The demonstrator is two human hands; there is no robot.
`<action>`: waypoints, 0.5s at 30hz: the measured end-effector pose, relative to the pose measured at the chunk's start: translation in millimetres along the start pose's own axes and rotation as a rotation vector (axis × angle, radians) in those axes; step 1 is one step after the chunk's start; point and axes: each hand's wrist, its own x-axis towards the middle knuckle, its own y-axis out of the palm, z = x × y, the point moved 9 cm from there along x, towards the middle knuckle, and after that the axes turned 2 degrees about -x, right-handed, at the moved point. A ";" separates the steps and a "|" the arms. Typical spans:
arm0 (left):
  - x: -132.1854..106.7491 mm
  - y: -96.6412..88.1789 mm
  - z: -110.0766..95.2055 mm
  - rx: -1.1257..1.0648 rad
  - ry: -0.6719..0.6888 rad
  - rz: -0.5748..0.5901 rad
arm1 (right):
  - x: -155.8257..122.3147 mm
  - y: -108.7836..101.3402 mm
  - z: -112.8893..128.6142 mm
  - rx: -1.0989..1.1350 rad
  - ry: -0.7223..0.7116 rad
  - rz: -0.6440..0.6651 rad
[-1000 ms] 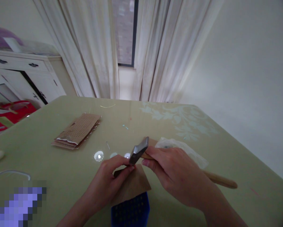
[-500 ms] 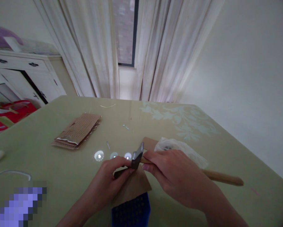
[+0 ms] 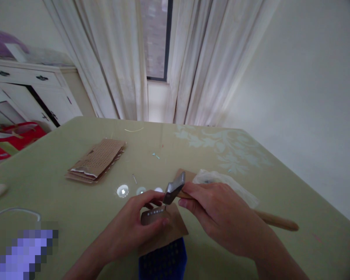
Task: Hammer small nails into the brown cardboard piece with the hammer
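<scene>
My right hand [image 3: 218, 216] grips a hammer [image 3: 176, 186] close to its metal head; the wooden handle sticks out behind the hand to the right. My left hand [image 3: 134, 225] holds a brown cardboard piece [image 3: 175, 225], its thumb lying on top and its fingers curled at the far edge. Beside the thumb runs a row of small bright round dots on a darker strip [image 3: 153, 214]. A thin nail-like pin appears to stand under the hammer head, near my left fingertips. Beneath the cardboard is a blue block [image 3: 163, 260] with rows of holes.
A stack of punched brown cardboard [image 3: 99, 161] lies at the left. One loose nail [image 3: 134, 179] and small blue scraps [image 3: 155, 156] lie farther back. A clear plastic bag [image 3: 227, 184] sits behind my right hand. A white cable [image 3: 17, 210] runs along the left.
The hammer head has lifted and shifted slightly right. My left thumb has moved down on the cardboard, and the dotted row now shows. The blue block stays beneath.
</scene>
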 end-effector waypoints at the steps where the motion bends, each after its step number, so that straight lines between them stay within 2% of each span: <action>1: -0.2 2.1 1.6 -0.008 -0.021 0.027 | 0.6 1.9 0.3 -0.009 -0.002 0.011; 4: -1.8 8.3 7.9 0.006 -0.098 0.107 | 2.3 8.7 1.0 -0.048 -0.011 0.056; 7: -3.2 9.5 13.8 0.041 -0.157 0.137 | 3.0 8.3 0.1 -0.047 -0.005 0.044; 10: -2.4 9.7 13.7 0.020 -0.157 0.145 | 3.2 6.2 -0.9 -0.027 0.003 0.021; 15: -0.8 12.9 8.2 -0.059 -0.137 0.181 | 4.3 16.1 1.4 -0.093 -0.019 0.103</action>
